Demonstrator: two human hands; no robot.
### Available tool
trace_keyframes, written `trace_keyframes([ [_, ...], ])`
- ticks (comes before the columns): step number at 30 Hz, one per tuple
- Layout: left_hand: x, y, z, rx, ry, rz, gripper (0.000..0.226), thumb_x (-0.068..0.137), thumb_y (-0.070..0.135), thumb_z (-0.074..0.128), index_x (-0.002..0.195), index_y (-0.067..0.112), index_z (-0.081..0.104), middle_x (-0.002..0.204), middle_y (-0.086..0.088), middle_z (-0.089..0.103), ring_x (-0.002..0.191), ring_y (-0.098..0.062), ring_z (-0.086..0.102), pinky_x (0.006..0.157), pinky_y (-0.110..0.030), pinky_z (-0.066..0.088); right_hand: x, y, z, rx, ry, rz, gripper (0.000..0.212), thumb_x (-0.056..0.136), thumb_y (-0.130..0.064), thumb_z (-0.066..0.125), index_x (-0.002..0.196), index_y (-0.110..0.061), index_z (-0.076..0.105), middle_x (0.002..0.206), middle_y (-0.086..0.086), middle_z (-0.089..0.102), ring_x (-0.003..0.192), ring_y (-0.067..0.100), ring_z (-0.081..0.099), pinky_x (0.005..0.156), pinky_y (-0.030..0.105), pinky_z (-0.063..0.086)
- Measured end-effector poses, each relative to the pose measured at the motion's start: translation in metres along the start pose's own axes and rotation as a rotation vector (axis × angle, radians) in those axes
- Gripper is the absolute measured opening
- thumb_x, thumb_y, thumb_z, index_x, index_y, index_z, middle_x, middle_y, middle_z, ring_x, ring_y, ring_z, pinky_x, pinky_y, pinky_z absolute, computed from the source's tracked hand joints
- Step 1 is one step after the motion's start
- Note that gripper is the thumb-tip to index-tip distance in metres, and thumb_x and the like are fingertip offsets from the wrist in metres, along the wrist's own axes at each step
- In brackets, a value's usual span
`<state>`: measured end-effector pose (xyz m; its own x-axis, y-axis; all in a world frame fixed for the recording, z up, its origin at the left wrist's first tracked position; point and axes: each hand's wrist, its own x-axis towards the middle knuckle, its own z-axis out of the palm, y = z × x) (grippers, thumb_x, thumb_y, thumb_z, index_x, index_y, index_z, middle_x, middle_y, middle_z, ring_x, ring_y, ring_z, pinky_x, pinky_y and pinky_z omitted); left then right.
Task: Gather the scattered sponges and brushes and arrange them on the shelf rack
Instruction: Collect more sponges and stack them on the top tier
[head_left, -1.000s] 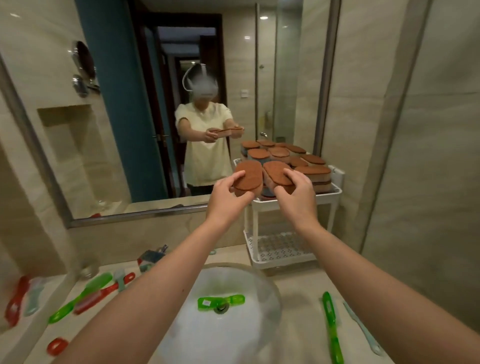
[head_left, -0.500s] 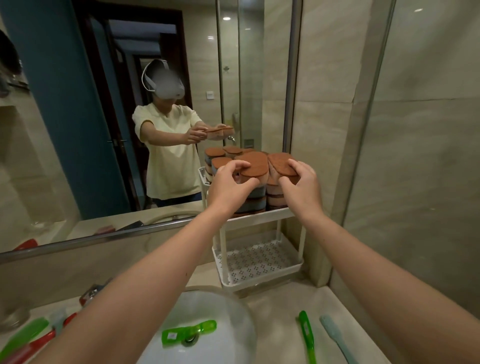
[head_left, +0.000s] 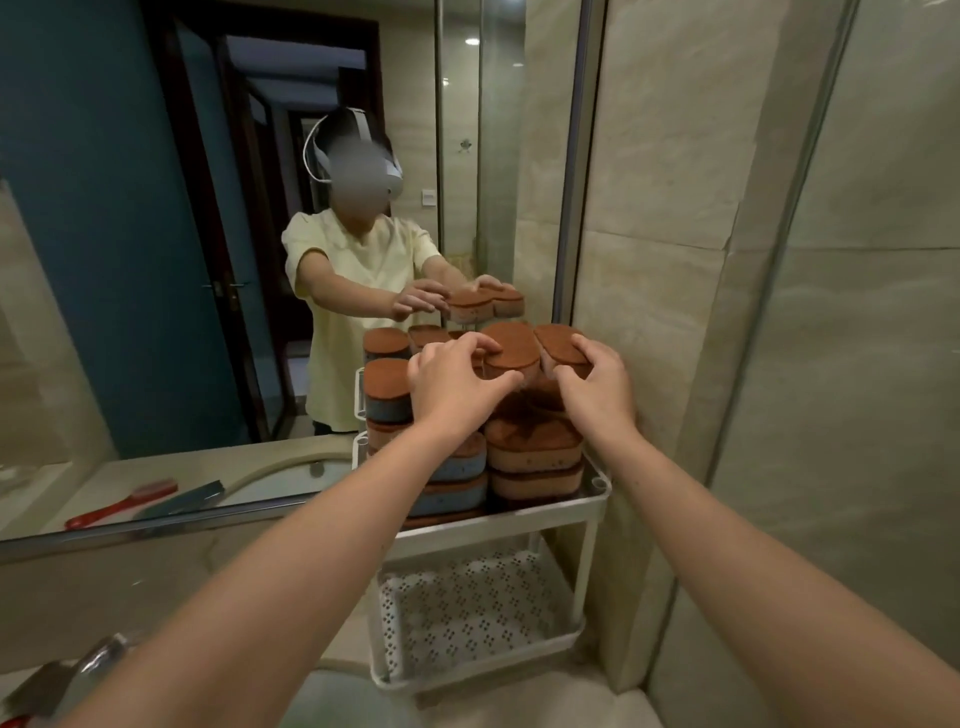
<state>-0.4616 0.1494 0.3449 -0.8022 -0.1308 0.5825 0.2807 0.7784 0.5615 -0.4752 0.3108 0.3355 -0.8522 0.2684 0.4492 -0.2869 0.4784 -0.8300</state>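
Note:
A white two-tier shelf rack (head_left: 597, 491) stands in the corner by the mirror. Its top tier carries stacks of brown-topped sponges (head_left: 532, 452), some with blue bodies, some pink. My left hand (head_left: 452, 382) grips one brown-topped sponge (head_left: 511, 351) over the stacks. My right hand (head_left: 597, 387) grips a second brown-topped sponge (head_left: 558, 340) beside it, close to the wall. Both sponges hover at or just above the top of the stacks. The rack's perforated lower tier (head_left: 467, 613) holds nothing that I can see.
The mirror (head_left: 156, 260) runs along the back and reflects me and the rack. A tiled wall (head_left: 675, 260) closes the right side. The sink rim (head_left: 337, 670) shows at the bottom. A tap top (head_left: 98, 660) sits at the lower left.
Both hands have carried their sponges forward and over the stacks on the rack's top tier. My view has moved closer to the rack, so the counter's brushes have left the frame.

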Motion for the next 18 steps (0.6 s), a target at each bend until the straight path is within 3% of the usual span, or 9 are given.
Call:
trace_keyframes([
  [4, 0.006, -0.006, 0.022, 0.152, 0.015, 0.016, 0.040, 0.069, 0.065, 0.062, 0.099, 0.039, 0.060, 0.101, 0.012, 0.065, 0.111, -0.018, 0.050, 0.102, -0.037, 0.028, 0.017, 0.024, 0.012, 0.005, -0.073, 0.048, 0.052, 0.087, -0.027, 0.061, 0.138, -0.023, 0.052, 0.144, -0.002, 0.043, 0.126, 0.016, 0.048, 0.099, 0.024, 0.036],
  [8, 0.006, -0.016, 0.034, 0.310, -0.013, 0.037, 0.042, 0.070, 0.066, 0.057, 0.100, 0.036, 0.057, 0.105, 0.007, 0.061, 0.112, -0.021, 0.048, 0.104, -0.039, 0.027, 0.022, 0.038, 0.022, -0.013, -0.175, 0.072, 0.054, 0.088, -0.031, 0.061, 0.140, -0.023, 0.050, 0.145, -0.001, 0.043, 0.126, 0.017, 0.048, 0.104, 0.031, 0.041],
  [14, 0.005, -0.019, 0.035, 0.379, -0.046, 0.066, 0.044, 0.074, 0.058, 0.057, 0.103, 0.024, 0.059, 0.111, 0.000, 0.055, 0.112, -0.024, 0.049, 0.099, -0.040, 0.039, 0.018, 0.045, 0.029, -0.076, -0.236, 0.016, 0.045, 0.089, -0.029, 0.058, 0.133, -0.030, 0.050, 0.142, -0.003, 0.041, 0.110, 0.014, 0.048, 0.085, 0.028, 0.040],
  [18, 0.005, -0.015, 0.030, 0.427, -0.100, 0.114, 0.044, 0.078, 0.053, 0.058, 0.108, 0.021, 0.057, 0.108, 0.000, 0.059, 0.108, -0.023, 0.053, 0.094, -0.039, 0.041, 0.018, 0.043, 0.027, -0.125, -0.286, 0.002, 0.046, 0.089, -0.028, 0.056, 0.134, -0.029, 0.045, 0.143, 0.001, 0.038, 0.111, 0.017, 0.049, 0.088, 0.033, 0.044],
])
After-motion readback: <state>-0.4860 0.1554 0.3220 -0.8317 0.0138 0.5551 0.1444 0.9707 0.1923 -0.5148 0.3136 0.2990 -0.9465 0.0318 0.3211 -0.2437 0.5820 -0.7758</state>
